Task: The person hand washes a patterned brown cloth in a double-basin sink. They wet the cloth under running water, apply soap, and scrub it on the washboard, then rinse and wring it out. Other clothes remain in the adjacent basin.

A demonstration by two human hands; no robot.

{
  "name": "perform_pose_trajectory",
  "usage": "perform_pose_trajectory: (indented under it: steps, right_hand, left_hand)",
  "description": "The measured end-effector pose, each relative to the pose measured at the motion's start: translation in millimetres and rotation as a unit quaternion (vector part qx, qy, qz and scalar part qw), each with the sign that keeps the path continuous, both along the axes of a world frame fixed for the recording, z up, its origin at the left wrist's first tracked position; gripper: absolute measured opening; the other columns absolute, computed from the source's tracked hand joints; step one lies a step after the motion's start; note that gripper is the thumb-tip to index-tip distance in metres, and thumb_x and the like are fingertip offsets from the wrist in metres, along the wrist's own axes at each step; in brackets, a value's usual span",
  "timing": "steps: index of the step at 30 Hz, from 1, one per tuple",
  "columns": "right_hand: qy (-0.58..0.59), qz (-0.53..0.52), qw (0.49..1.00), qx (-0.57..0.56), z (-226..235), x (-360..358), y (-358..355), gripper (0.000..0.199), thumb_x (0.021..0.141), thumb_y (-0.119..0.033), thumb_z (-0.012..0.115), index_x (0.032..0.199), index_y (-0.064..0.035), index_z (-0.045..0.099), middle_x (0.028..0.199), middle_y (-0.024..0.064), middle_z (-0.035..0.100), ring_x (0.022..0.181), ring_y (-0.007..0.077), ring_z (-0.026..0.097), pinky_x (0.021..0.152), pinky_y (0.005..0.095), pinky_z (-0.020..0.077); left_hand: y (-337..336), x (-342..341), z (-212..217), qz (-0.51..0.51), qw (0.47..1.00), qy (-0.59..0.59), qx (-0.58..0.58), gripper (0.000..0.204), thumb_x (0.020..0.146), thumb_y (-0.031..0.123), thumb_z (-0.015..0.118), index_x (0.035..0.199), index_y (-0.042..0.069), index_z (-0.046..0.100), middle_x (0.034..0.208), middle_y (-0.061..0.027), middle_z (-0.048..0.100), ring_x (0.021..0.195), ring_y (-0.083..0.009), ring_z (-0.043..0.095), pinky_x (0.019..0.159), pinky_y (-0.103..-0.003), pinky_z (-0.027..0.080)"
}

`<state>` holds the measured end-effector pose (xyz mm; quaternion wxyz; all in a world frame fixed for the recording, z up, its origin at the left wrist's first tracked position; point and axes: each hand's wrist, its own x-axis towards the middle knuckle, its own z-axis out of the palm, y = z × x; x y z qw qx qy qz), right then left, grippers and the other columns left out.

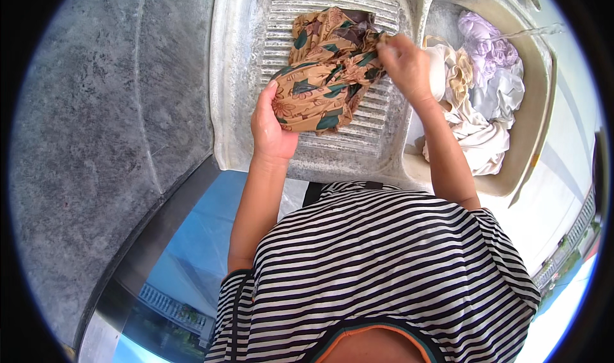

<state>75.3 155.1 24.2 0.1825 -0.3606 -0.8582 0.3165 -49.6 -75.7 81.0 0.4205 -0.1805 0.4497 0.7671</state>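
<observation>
A wet brown garment (318, 97) printed with flowers and green leaves lies bunched on the ridged washboard (371, 123) of a stone sink. My left hand (272, 126) grips its near left edge, the thumb on top and the other fingers hidden beneath the cloth. At the garment's right side, my right hand (404, 67) has curled fingers closed on a gathered bit of the fabric. Between the two hands the cloth is creased, with a darker patch showing at its far end.
To the right, a basin (540, 101) holds a lilac garment (486, 43) and several white and cream pieces (476, 136). A thin water stream (534, 31) runs in at its far right. A grey stone counter (83, 126) adjoins the sink on the left.
</observation>
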Motion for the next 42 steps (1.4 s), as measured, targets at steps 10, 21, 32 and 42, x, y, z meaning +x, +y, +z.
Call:
perform_pose_trajectory:
  steps: [10, 21, 32, 42]
  right_hand:
    - [0.105, 0.145, 0.959, 0.219, 43, -58, -56, 0.042, 0.084, -0.051, 0.074, 0.073, -0.0135, 0.059, 0.064, 0.0011, 0.053, 0.064, 0.0161, 0.055, 0.065, 0.0350, 0.0502]
    - [-0.020, 0.107, 0.975, 0.195, -8, -106, 34, 0.043, 0.097, -0.047, 0.060, 0.074, -0.0107, 0.056, 0.063, 0.0045, 0.063, 0.057, 0.0260, 0.063, 0.068, 0.0445, 0.0490]
    - [-0.018, 0.124, 0.943, 0.309, -43, -75, 32, 0.028, 0.095, -0.036, 0.064, 0.081, -0.0134, 0.056, 0.078, 0.0045, 0.065, 0.064, 0.0253, 0.064, 0.064, 0.0384, 0.0514]
    - [-0.018, 0.064, 0.997, -0.030, -2, -18, 13, 0.043, 0.087, -0.049, 0.078, 0.099, -0.0075, 0.073, 0.076, 0.0007, 0.070, 0.068, 0.0151, 0.066, 0.068, 0.0341, 0.0566]
  left_hand:
    - [-34, 34, -37, -0.083, 0.963, 0.147, -0.208, 0.045, 0.100, 0.016, 0.063, 0.136, -0.003, 0.042, 0.122, -0.0100, 0.060, 0.111, -0.0163, 0.058, 0.100, -0.031, 0.046]
    - [-49, 45, -26, -0.210, 0.750, 0.534, -0.330, 0.064, 0.085, 0.018, 0.080, 0.136, 0.002, 0.044, 0.127, -0.0194, 0.051, 0.117, -0.0328, 0.051, 0.100, -0.044, 0.044]
    - [-21, 32, -28, -0.299, 0.521, 0.758, -0.254, 0.020, 0.079, 0.014, 0.078, 0.097, 0.012, 0.069, 0.088, -0.0010, 0.058, 0.087, -0.0225, 0.058, 0.086, -0.041, 0.042]
    - [-56, 32, 25, -0.256, 0.572, 0.771, -0.115, 0.019, 0.072, 0.003, 0.075, 0.088, 0.012, 0.069, 0.083, 0.0001, 0.056, 0.081, -0.0205, 0.061, 0.088, -0.042, 0.047]
